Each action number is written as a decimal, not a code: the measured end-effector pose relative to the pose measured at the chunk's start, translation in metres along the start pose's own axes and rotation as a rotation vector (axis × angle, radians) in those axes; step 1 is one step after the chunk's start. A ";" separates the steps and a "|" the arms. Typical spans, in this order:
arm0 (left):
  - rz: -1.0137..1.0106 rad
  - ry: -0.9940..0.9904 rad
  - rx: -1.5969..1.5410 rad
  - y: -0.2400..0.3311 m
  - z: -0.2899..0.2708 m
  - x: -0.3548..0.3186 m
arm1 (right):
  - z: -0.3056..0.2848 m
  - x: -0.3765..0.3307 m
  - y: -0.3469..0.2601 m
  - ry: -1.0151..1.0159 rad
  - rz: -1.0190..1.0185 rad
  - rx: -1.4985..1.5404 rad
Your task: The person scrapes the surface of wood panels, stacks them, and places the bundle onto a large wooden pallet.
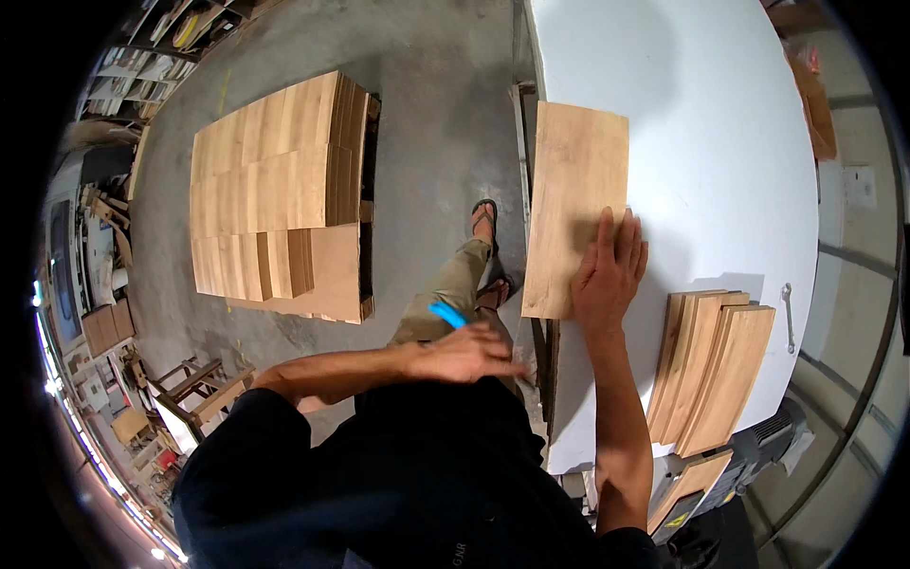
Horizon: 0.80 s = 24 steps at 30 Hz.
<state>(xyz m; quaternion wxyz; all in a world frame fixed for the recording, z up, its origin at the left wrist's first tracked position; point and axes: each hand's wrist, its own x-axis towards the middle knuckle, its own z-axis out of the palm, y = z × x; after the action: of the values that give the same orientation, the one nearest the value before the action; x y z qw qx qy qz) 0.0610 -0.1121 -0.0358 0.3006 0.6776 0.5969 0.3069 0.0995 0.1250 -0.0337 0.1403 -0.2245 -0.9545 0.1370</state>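
While cluttered shelves (142, 71) filled the far upper left, a large stack of wooden boards (270, 166) stood on the concrete floor (427, 104), tall at the back and lower at the front, with a brown sheet (334, 270) showing bare beneath its near corner. To the right of that, your left hand (464, 355) hung in front of your body, apart from the counter (711, 152) and blurred. Its fingers seemed to be bent and clamped on a slim blue object (446, 315), whose kind you could not have told from this view.

Next came the single board (578, 180), lying flat along the counter's left edge. Your right hand (611, 275) rested palm down on its right side, the fingers stretched out and slightly apart, gripping nothing. Farther right, narrower boards (711, 365) lay in two low piles side by side, and a wrench (788, 318) lay just beyond them.

As far as one could judge, you were partway through: one board was singled out under your hand, while many others sat stacked on the floor. Whether those were finished or waiting, you could not tell, nor could you tell whether the narrower ones belonged with them.
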 end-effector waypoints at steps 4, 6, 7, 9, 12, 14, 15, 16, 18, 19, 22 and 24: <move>-0.287 0.447 -0.238 -0.025 -0.029 0.013 | 0.000 0.001 0.004 -0.002 -0.002 0.008; -0.491 0.683 -0.314 -0.050 -0.080 0.042 | 0.001 0.002 0.005 0.013 -0.026 0.006; -0.584 0.729 -0.335 -0.074 -0.100 0.057 | 0.000 0.000 0.005 0.014 -0.025 0.020; -0.513 0.805 -0.181 -0.129 -0.139 0.085 | 0.001 0.000 0.007 0.016 -0.032 0.038; -0.425 0.824 -0.157 -0.165 -0.170 0.113 | -0.001 -0.001 0.004 -0.007 -0.043 0.038; -0.358 0.829 -0.166 -0.168 -0.162 0.110 | -0.006 0.001 0.000 -0.023 -0.047 0.028; -0.356 0.737 -0.142 -0.165 -0.149 0.107 | -0.007 0.000 -0.001 -0.022 -0.029 0.024; -0.353 0.643 -0.110 -0.157 -0.135 0.099 | -0.006 -0.002 0.000 -0.026 -0.021 0.030; -0.187 0.683 0.112 -0.117 -0.063 0.063 | -0.002 -0.002 0.003 -0.050 0.002 0.001; -0.103 0.613 0.015 -0.090 -0.031 0.043 | 0.001 -0.001 0.002 -0.044 0.004 0.010; -0.061 0.066 -0.053 -0.008 -0.005 0.000 | 0.002 -0.004 0.004 -0.045 0.016 -0.024; -0.096 0.138 -0.068 0.001 -0.002 0.002 | 0.004 -0.004 0.006 -0.043 0.000 -0.038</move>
<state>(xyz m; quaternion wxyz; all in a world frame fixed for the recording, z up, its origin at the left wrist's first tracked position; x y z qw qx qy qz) 0.0603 -0.1099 -0.0335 0.2962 0.6149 0.6372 0.3580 0.1035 0.1276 -0.0400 0.1153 -0.2240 -0.9598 0.1237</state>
